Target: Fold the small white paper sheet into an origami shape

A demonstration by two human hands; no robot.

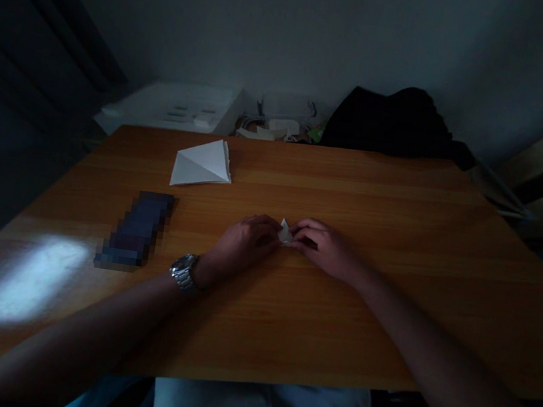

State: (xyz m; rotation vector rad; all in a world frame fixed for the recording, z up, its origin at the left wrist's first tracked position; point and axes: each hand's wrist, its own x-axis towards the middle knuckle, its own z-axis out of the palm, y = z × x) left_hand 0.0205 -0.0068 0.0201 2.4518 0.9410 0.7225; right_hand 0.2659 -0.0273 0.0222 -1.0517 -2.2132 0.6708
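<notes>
A small folded piece of white paper (285,234) with a pointed top is pinched between my two hands, just over the middle of the wooden table (358,337). My left hand (246,242) closes on its left side with thumb and fingers, and a silver watch (184,273) sits on that wrist. From the right, my right hand (323,246) pinches the paper's other side. My fingers cover part of the paper's edges, so its full shape is hidden.
A larger folded white sheet (203,165) lies toward the table's back left. In front of it is a dark, pixelated flat object (139,229). Behind the table are a white container (179,106), a clear bin of mixed items (283,121) and a black cloth-like heap (394,123).
</notes>
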